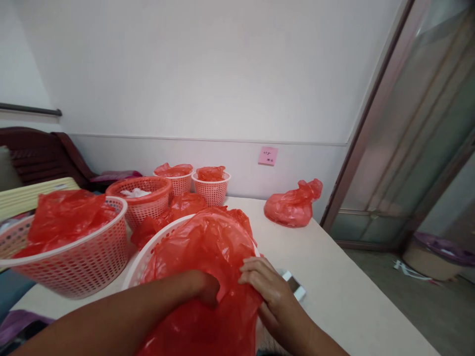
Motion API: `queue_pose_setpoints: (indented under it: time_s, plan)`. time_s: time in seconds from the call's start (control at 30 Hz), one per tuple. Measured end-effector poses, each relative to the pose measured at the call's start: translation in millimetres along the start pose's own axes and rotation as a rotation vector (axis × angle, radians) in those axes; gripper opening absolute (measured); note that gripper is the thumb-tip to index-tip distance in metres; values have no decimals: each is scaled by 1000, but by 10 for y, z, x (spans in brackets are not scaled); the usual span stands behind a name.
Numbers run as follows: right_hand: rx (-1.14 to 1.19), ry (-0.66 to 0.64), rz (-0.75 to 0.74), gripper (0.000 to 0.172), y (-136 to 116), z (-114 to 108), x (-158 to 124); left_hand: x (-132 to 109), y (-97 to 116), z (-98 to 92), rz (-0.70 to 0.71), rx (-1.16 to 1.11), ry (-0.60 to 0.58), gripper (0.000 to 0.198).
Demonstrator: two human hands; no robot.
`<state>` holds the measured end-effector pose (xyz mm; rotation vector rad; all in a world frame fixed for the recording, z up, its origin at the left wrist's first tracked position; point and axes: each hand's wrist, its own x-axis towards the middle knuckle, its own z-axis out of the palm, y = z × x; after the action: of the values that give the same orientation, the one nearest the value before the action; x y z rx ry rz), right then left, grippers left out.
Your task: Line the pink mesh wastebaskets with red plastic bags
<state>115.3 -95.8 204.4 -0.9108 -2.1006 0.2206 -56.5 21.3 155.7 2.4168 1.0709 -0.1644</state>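
A red plastic bag (202, 237) lines a white-rimmed basket (138, 261) directly in front of me. My left hand (208, 288) reaches down into the bag's mouth, its fingers hidden inside. On the right side, my right hand (271, 288) has its fingers curled over the bag's edge at the rim, gripping the plastic. What lies at the bottom of the bag cannot be made out. Just beyond my right wrist, a white device with a display (294, 284) sits partly covered on the table.
A pink basket (89, 267) holding a red bag stands at the left. Behind are an orange-rimmed basket (152, 202) and two smaller baskets, one of them a pink basket (211, 192). A tied red bag (291, 207) lies near the table's (345, 296) back right. A pink note (267, 155) is on the wall.
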Motion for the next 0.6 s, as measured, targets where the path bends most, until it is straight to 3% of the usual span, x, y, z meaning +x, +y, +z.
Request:
queue_pose_setpoints:
  time_s: [0.1, 0.23, 0.4, 0.53, 0.6]
  plan:
    - [-121, 27, 38, 44, 38, 12, -22, -119, -1, -248, 3, 82, -48, 15]
    - [-200, 132, 72, 53, 158, 28, -70, -508, -40, -591, 91, 77, 128, 31]
    - [-188, 158, 99, 50, 233, 31, -68, -863, -235, -897, 103, 58, 519, 24]
    - [-171, 150, 121, 51, 252, 72, -53, -883, -497, -1129, 18, 9, 917, 34]
    - [-167, 158, 132, 53, 274, 89, -58, -836, -631, -1190, -9, -40, 989, 41]
